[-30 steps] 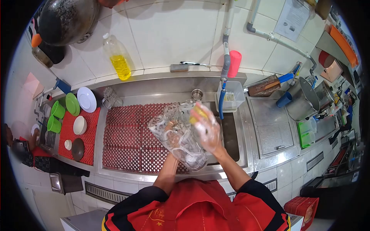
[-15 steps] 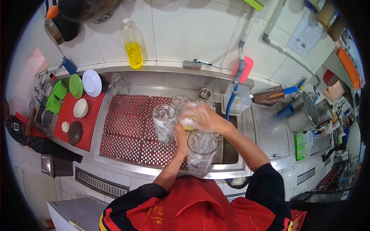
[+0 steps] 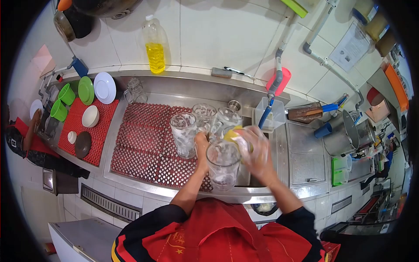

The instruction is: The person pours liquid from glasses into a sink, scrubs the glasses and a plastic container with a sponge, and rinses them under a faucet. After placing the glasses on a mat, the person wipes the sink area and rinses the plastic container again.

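Observation:
In the middle of the sink counter stand several soapy glass mugs. My left hand (image 3: 201,146) is closed among them, seemingly on a glass mug whose shape is partly hidden by the others. My right hand (image 3: 256,150), blurred and covered in suds, grips a yellow sponge (image 3: 234,133) over the cluster, close to the mugs' rims. Nearest my body is a tall front mug (image 3: 223,170), between my two forearms. Left of my left hand, a foam-coated mug (image 3: 183,137) rests on the red perforated mat (image 3: 142,144). Two more mugs, including a back mug (image 3: 204,114), stand behind.
A clear mug (image 3: 136,91) sits at the mat's back left. Plates, green cups and a white bowl (image 3: 90,116) occupy the left mat. A bottle of yellow liquid (image 3: 155,54) stands on the ledge. A blue hose (image 3: 265,114) hangs by a plastic tub. A co-worker (image 3: 26,144) is at far left.
My right hand has moved right and down with the sponge, away from my left hand. The left hand stays among the mugs. The co-worker's hand now shows on a white plate.

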Available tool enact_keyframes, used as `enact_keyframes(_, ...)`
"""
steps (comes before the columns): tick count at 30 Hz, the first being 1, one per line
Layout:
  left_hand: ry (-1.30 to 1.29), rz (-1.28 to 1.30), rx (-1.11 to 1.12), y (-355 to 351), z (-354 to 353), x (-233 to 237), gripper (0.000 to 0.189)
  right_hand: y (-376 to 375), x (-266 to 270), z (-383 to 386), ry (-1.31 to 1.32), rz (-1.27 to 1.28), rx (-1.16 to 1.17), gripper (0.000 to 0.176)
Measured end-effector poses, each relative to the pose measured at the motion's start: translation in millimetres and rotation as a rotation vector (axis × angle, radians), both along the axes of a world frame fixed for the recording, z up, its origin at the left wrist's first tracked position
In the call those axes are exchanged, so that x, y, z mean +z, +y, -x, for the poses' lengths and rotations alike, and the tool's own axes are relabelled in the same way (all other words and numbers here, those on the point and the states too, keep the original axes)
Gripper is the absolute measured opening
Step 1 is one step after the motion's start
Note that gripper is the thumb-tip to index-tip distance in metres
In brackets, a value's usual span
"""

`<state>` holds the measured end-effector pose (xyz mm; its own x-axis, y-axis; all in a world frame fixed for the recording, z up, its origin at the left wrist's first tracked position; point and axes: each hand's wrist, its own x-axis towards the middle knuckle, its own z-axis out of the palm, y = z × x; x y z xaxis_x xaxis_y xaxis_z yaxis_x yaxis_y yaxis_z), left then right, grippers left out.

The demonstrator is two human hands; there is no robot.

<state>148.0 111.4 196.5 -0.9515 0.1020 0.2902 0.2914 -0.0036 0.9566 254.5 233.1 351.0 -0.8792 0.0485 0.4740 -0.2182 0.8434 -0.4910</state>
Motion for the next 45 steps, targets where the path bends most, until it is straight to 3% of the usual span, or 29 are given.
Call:
enact_keyframes(1,-0.008,-0.028,-0.013,1,5,-3,0.023,-15,-6,-8,0.082,0.013,-0.142,0.033)
enact_keyframes(2,-0.052,-0.095,0.102,5,-5,28,0.022,-30,-13,-16,0.193,0.014,-0.210,0.037)
enact_keyframes(3,-0.229,-0.309,0.077,11,-1,27,0.020,-45,-22,-26,0.302,0.015,-0.276,0.041)
enact_keyframes(5,-0.575,-0.724,-0.005,22,12,16,0.020,-70,-57,-32,0.469,-0.108,-0.182,0.038)
enact_keyframes(7,-0.860,-1.032,-0.049,28,21,8,0.024,-70,-72,-31,0.414,-0.397,-0.063,0.033)
enact_keyframes(10,-0.906,-1.031,-0.102,26,19,-1,0.027,-61,-53,7,0.458,-0.513,-0.098,0.033)
enact_keyframes(13,-0.835,-0.953,-0.103,22,22,-4,0.031,-50,-70,-10,0.410,-0.533,0.063,0.028)
enact_keyframes(14,-0.800,-0.929,-0.093,18,25,-4,0.032,-43,-98,-24,0.524,-0.430,0.129,0.032)
enact_keyframes(16,-0.734,-0.898,-0.064,16,28,-3,0.035,0,-180,-35,0.322,0.026,0.324,0.032)
enact_keyframes(18,-0.691,-0.864,-0.044,14,26,-5,0.038,-12,-133,-22,0.580,-0.010,0.003,0.030)
enact_keyframes(19,-0.702,-0.858,-0.048,13,27,-7,0.038,-22,-106,-3,0.580,0.176,-0.065,0.030)
enact_keyframes(21,-0.723,-0.847,-0.062,12,27,-9,0.038,-22,-63,11,0.221,0.525,-0.076,0.029)
enact_keyframes(24,-0.745,-0.822,-0.076,8,29,-10,0.039,-10,-130,-26,0.308,0.281,-0.040,0.029)
enact_keyframes(27,-0.752,-0.778,-0.080,4,25,-11,0.039,-32,-174,-12,0.073,1.015,-0.629,0.029)
enact_keyframes(28,-0.755,-0.759,-0.086,2,22,-12,0.039,-40,-151,9,0.308,1.404,-0.503,0.028)
enact_keyframes(31,-0.767,-0.707,-0.096,-4,13,-15,0.040,-9,-208,73,0.421,2.073,-0.110,0.026)
enact_keyframes(33,-0.773,-0.666,-0.106,-10,5,-17,0.040,-1,-234,98,0.367,2.326,0.046,0.026)
enact_keyframes(38,-0.827,-0.588,-0.089,-36,-21,-28,0.041,-37,-242,80,-0.034,2.445,0.114,0.027)
enact_keyframes(42,-0.866,-0.549,-0.091,-35,-29,-33,0.042,-43,-250,16,-0.634,2.247,0.278,0.028)
enact_keyframes(44,-0.865,-0.531,-0.110,-27,-27,-31,0.042,-7,-244,-19,-0.688,2.243,0.184,0.029)
enact_keyframes(45,-0.866,-0.527,-0.126,-20,-26,-30,0.042,17,-235,-43,-0.516,2.392,0.045,0.026)
